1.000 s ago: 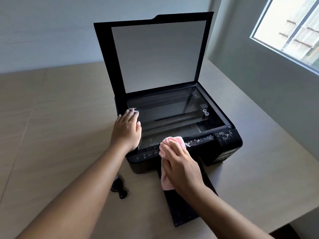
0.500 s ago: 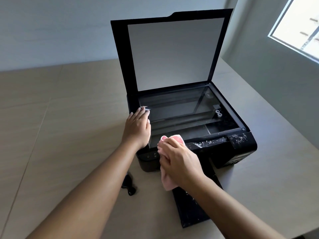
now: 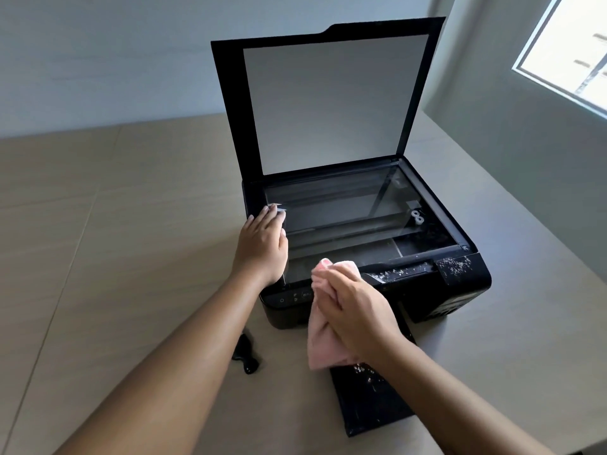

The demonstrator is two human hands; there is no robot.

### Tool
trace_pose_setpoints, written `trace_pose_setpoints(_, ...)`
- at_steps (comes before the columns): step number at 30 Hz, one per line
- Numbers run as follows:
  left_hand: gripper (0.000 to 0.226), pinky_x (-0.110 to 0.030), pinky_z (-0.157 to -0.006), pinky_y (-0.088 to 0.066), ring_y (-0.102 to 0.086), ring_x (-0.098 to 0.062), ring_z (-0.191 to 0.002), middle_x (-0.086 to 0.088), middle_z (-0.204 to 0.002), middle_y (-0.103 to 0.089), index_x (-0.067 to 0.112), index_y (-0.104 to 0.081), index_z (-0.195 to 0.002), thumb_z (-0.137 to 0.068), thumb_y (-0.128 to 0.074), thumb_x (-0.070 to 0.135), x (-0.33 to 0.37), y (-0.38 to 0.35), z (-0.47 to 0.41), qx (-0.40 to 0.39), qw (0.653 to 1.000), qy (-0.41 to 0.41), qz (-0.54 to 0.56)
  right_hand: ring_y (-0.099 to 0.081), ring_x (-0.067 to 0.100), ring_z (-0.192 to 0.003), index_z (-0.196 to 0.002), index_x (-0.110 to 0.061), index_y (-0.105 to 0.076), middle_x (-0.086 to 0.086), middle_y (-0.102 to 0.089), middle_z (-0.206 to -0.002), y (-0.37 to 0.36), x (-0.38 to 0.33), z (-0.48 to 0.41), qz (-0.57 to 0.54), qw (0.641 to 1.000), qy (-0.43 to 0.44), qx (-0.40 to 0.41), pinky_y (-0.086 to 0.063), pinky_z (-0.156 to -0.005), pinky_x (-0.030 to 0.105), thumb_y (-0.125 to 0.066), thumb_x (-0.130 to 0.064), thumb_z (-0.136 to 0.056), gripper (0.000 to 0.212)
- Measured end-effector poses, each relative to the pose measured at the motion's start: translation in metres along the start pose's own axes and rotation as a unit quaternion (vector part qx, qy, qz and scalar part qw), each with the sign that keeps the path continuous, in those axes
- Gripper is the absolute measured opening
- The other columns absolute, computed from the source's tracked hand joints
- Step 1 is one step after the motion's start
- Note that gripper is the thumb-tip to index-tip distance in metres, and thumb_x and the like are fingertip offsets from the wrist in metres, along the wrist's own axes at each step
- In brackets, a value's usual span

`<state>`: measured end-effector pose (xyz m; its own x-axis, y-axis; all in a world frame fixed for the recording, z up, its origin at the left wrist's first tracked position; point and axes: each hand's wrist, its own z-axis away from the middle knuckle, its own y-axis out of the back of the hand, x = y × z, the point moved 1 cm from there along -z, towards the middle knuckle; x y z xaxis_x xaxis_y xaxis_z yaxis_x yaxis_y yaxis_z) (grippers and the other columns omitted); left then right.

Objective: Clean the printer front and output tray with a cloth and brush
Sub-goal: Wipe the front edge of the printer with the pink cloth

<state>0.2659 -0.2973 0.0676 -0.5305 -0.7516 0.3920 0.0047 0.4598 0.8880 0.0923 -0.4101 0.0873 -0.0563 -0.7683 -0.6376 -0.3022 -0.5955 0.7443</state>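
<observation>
A black printer [image 3: 460, 290] stands on the table with its scanner lid [image 3: 331, 100] raised. My right hand [image 3: 356, 311] grips a pink cloth [image 3: 323, 343] and presses it against the front panel near the control buttons. My left hand [image 3: 262, 246] lies flat, fingers apart, on the printer's left top edge beside the scanner glass. White specks of dust cover the right part of the front strip [image 3: 400, 272] and the right corner. The black output tray [image 3: 371, 405] sticks out toward me, with a few specks on it, partly hidden by my right arm.
A small black brush [image 3: 246, 354] lies on the beige table [image 3: 115, 257] left of the output tray, under my left forearm. A grey wall runs along the table's right side, with a bright window [image 3: 571, 50] at the upper right.
My right hand with the cloth has slid a little left along the front panel, more cloth hanging below it. My left hand stays on the printer. The view has shifted left.
</observation>
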Motion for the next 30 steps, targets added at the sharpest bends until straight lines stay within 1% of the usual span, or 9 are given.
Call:
trace_pose_setpoints(2,0.045,-0.033,-0.118,-0.007,-0.021,-0.020,-0.147,-0.007,-0.158,-0.029,0.010,-0.039,-0.146,-0.101,-0.034,0.014,0.000,0.000,-0.001,-0.005,1.000,0.003,-0.002,-0.059,0.009,-0.100,-0.118,-0.035,-0.057,-0.019,-0.053,-0.119,-0.009,-0.009,0.000,0.035,0.999,0.004,0.036,-0.055,-0.068,0.033,-0.050,-0.038,-0.088,0.031)
trace_pose_setpoints(6,0.045,-0.034,-0.118,-0.008,-0.022,-0.021,-0.147,-0.008,-0.157,-0.029,0.009,-0.039,-0.146,-0.101,-0.035,0.015,0.000,0.000,-0.001,-0.010,1.000,0.002,-0.004,-0.055,0.005,-0.109,-0.122,-0.037,-0.056,-0.020,-0.052,-0.124,-0.022,-0.019,0.008,0.043,0.996,0.078,-0.019,-0.057,-0.065,0.035,-0.049,-0.038,-0.090,0.032)
trace_pose_setpoints(12,0.046,-0.035,-0.119,-0.007,-0.020,-0.021,-0.148,-0.007,-0.158,-0.027,0.010,-0.037,-0.147,-0.101,-0.033,0.017,-0.002,-0.002,0.000,-0.015,1.000,0.001,-0.009,-0.056,0.010,-0.110,-0.126,-0.037,-0.053,-0.018,-0.051,-0.131,0.011,0.028,0.027,0.097,0.994,-0.001,0.057,-0.055,-0.061,0.031,-0.042,-0.032,-0.085,0.043)
trace_pose_setpoints(16,0.045,-0.037,-0.119,-0.010,-0.022,-0.022,-0.147,-0.008,-0.157,-0.029,0.009,-0.039,-0.145,-0.101,-0.034,0.015,-0.001,-0.001,-0.001,-0.013,1.000,-0.001,-0.007,-0.053,0.006,-0.113,-0.125,-0.037,-0.053,-0.021,-0.050,-0.130,0.015,0.028,0.028,0.090,0.995,0.015,0.042,-0.055,-0.069,0.029,-0.043,-0.034,-0.085,0.041)
trace_pose_setpoints(19,0.045,-0.037,-0.119,-0.011,-0.023,-0.023,-0.147,-0.008,-0.157,-0.030,0.008,-0.039,-0.145,-0.101,-0.035,0.015,-0.001,-0.001,-0.001,-0.015,1.000,-0.001,-0.008,-0.054,0.007,-0.109,-0.124,-0.038,-0.053,-0.021,-0.049,-0.127,0.024,0.038,0.024,0.110,0.993,-0.005,0.049,-0.052,-0.066,0.026,-0.043,-0.037,-0.085,0.040)
trace_pose_setpoints(22,0.045,-0.037,-0.119,-0.011,-0.022,-0.022,-0.147,-0.007,-0.157,-0.029,0.009,-0.039,-0.146,-0.101,-0.035,0.016,-0.001,-0.001,-0.001,-0.016,1.000,-0.001,-0.007,-0.055,0.009,-0.109,-0.120,-0.034,-0.054,-0.019,-0.051,-0.123,0.031,0.043,0.019,0.108,0.993,-0.010,0.051,-0.056,-0.065,0.034,-0.048,-0.034,-0.087,0.033)
trace_pose_setpoints(24,0.045,-0.037,-0.120,-0.011,-0.022,-0.021,-0.147,-0.006,-0.157,-0.030,0.010,-0.039,-0.146,-0.101,-0.034,0.017,-0.001,-0.001,0.000,-0.016,1.000,0.000,-0.004,-0.053,0.006,-0.112,-0.123,-0.036,-0.053,-0.021,-0.050,-0.127,0.032,0.043,0.020,0.099,0.994,0.022,0.028,-0.055,-0.070,0.031,-0.049,-0.035,-0.088,0.035)
trace_pose_setpoints(27,0.045,-0.037,-0.119,-0.012,-0.023,-0.020,-0.147,-0.005,-0.157,-0.032,0.012,-0.040,-0.145,-0.101,-0.034,0.018,0.000,-0.001,0.000,-0.016,1.000,0.001,-0.002,-0.056,0.010,-0.108,-0.123,-0.037,-0.054,-0.020,-0.051,-0.127,0.038,0.054,0.022,0.122,0.991,-0.016,0.048,-0.054,-0.066,0.032,-0.050,-0.034,-0.087,0.036)
trace_pose_setpoints(30,0.046,-0.038,-0.119,-0.013,-0.023,-0.021,-0.146,-0.005,-0.157,-0.031,0.014,-0.038,-0.146,-0.101,-0.035,0.022,0.003,0.002,0.000,-0.025,1.000,0.001,-0.010,-0.056,0.016,-0.112,-0.126,-0.035,-0.054,-0.014,-0.051,-0.131,0.041,0.059,0.032,0.118,0.992,-0.018,0.046,-0.056,-0.069,0.037,-0.038,-0.037,-0.085,0.044)
